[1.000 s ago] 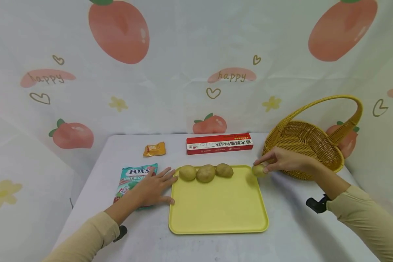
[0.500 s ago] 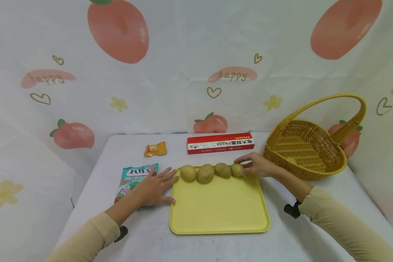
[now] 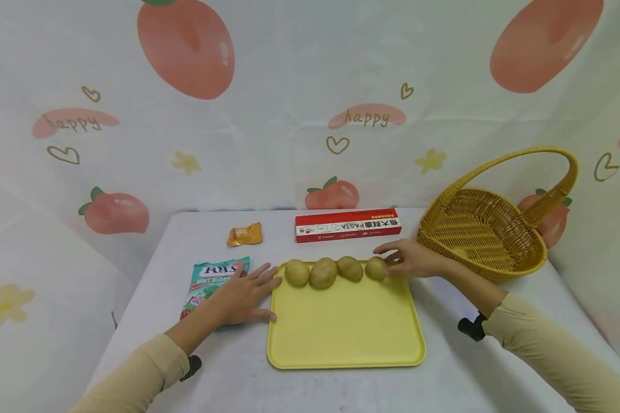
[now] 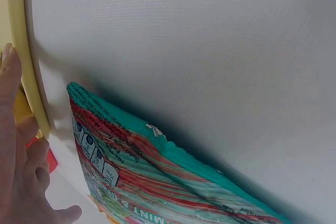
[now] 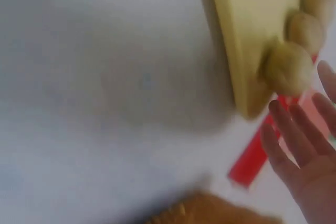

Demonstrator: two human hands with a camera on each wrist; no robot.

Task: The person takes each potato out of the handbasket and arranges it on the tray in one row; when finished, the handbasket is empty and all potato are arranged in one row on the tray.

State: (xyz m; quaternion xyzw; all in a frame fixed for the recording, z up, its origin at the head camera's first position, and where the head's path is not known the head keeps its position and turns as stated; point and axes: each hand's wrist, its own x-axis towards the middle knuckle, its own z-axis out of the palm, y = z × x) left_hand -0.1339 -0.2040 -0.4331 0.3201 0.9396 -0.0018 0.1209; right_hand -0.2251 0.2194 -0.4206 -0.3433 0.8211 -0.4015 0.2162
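Several potatoes (image 3: 322,273) line the far edge of a yellow tray (image 3: 346,332). The rightmost potato (image 3: 375,268) sits near the tray's back right corner. Beside it is my right hand (image 3: 413,259); in the right wrist view its fingers (image 5: 286,116) are spread and stand apart from that potato (image 5: 290,69). My left hand (image 3: 244,295) has its fingers outstretched at the tray's left rim, over part of a teal candy bag (image 3: 213,282). The left wrist view has this hand (image 4: 23,145) by the tray rim and the bag (image 4: 136,166).
A wicker basket (image 3: 516,259) with a tall handle stands at the back right, a potato (image 3: 460,252) visible inside. Behind the tray lies a red and white pasta box (image 3: 348,225). An orange wrapped packet (image 3: 245,234) is at the back left.
My right hand has carried a potato leftward onto the tray, set it at the row's right end and let go, drawing back slightly. My left hand has stayed in place.
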